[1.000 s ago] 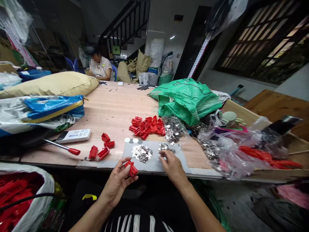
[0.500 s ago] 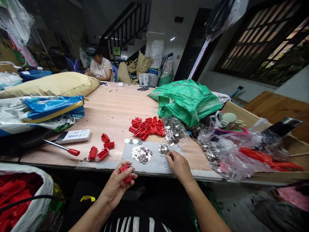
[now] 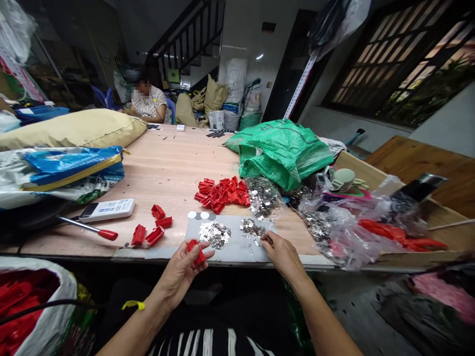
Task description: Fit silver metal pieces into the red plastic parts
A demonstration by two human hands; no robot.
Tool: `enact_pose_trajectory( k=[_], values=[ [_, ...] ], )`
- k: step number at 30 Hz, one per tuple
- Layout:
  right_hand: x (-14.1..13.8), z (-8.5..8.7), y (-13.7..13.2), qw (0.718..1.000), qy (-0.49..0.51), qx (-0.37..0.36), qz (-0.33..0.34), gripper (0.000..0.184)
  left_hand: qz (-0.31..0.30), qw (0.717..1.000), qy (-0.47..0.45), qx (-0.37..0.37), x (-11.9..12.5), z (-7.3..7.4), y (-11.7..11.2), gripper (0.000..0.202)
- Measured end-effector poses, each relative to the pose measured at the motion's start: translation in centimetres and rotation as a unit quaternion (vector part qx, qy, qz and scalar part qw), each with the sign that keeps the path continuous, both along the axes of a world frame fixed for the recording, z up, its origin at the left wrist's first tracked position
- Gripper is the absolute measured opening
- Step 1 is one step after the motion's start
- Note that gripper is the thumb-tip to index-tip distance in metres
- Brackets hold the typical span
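Observation:
My left hand [image 3: 182, 271] is closed around a red plastic part [image 3: 196, 253], above the table's front edge. My right hand [image 3: 279, 251] has its fingertips pinched together at the right side of a grey mat [image 3: 237, 253]; whatever lies between them is too small to name. Beside those fingertips sits a small pile of metal pieces [image 3: 249, 226]. A larger heap of shiny metal pieces [image 3: 215, 234] spreads over the mat's left part. Behind the mat lies a pile of red plastic parts [image 3: 223, 194], and several loose red parts [image 3: 155, 234] rest to the left.
A clear bag of metal pieces [image 3: 261, 197] and a green woven sack [image 3: 284, 153] stand behind the mat. Plastic bags [image 3: 356, 244] crowd the right. A red-tipped lever [image 3: 107, 234] juts out at left, near a white sack [image 3: 69, 301] of red parts. A person [image 3: 150, 104] sits across the table.
My right hand has shifted slightly right, away from the small metal pile, with its fingertips pinched. My left hand has turned the red plastic part to a more tilted angle. The view has swung slightly.

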State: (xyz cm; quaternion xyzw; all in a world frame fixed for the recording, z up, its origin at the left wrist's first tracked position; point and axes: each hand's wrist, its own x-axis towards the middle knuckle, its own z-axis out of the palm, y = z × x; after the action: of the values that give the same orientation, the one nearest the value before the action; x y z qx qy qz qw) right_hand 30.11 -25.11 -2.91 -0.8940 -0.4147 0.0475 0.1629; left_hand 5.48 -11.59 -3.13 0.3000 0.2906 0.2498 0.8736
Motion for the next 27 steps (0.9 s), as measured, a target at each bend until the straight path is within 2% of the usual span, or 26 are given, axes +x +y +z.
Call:
enact_pose_trajectory(
  k=[6, 13, 17, 22, 25, 27],
  values=[
    [-0.2, -0.8, 1.1, 0.999, -0.022, 0.012, 0.043, 0.011, 0.02, 1.0, -0.007, -0.015, 1.8, 0.1, 0.7, 0.024],
    [0.1, -0.9, 1.3, 0.998, -0.029, 0.029, 0.044, 0.009, -0.021, 0.995, -0.044, -0.09, 3.5, -0.4, 0.5, 0.025],
    [-0.4, -0.1, 1.0, 0.988, 0.068, 0.123, 0.058, 0.012, -0.038, 0.99, -0.061, -0.12, 3.7, -0.8, 0.1, 0.026],
    [-3.1, 0.9, 1.8, 0.948, 0.207, 0.215, 0.111, 0.018, -0.047, 0.99, -0.062, -0.116, 3.6, -1.0, -0.2, 0.027],
    [-5.1, 1.6, 2.5, 0.921, 0.262, 0.251, 0.145, 0.019, -0.046, 0.993, -0.055, -0.098, 3.5, -0.6, -0.2, 0.028],
    [-6.3, 2.1, 3.0, 0.914, 0.27, 0.258, 0.157, 0.018, -0.042, 0.995, -0.058, -0.065, 3.3, -0.3, -0.2, 0.031]
  ],
)
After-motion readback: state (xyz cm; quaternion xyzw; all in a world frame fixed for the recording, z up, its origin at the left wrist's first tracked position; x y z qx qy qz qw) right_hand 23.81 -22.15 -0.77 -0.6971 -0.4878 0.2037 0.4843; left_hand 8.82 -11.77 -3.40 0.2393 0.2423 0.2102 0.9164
